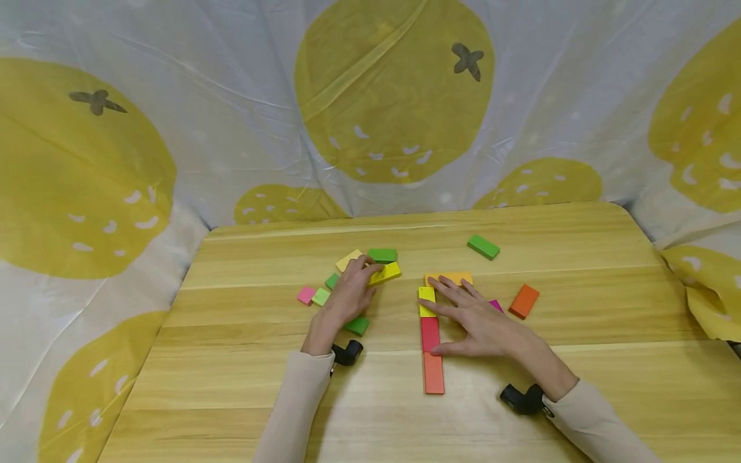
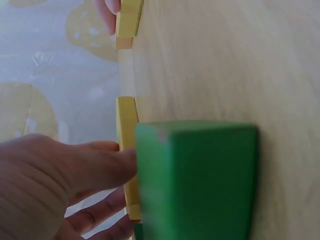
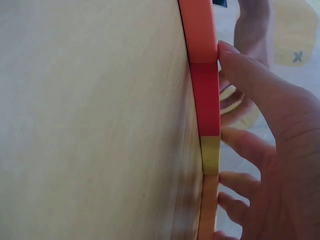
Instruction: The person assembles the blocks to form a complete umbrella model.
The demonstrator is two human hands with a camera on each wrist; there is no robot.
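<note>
My left hand (image 1: pixel 368 272) curls its fingers over a yellow block (image 1: pixel 388 272) in a cluster of blocks left of the table's centre. In the left wrist view those fingers (image 2: pixel 102 167) press the yellow block's (image 2: pixel 126 117) edge, behind a close green block (image 2: pixel 197 180). My right hand (image 1: pixel 457 315) lies flat with straight fingers against a line of blocks: yellow (image 1: pixel 426 301), red (image 1: pixel 430 334), orange (image 1: pixel 433 373). An amber block (image 1: pixel 449 278) lies across the line's far end. The right wrist view shows the thumb (image 3: pixel 240 65) touching the red block (image 3: pixel 205 97).
Around the left hand lie green (image 1: pixel 382 254), pale yellow (image 1: pixel 348 260), pink (image 1: pixel 305 295), light green (image 1: pixel 320 296) and dark green (image 1: pixel 357 325) blocks. A green block (image 1: pixel 483 247) and an orange block (image 1: pixel 523 301) sit right of centre. A printed cloth (image 1: pixel 370 116) hangs round the wooden table (image 1: pixel 243 386).
</note>
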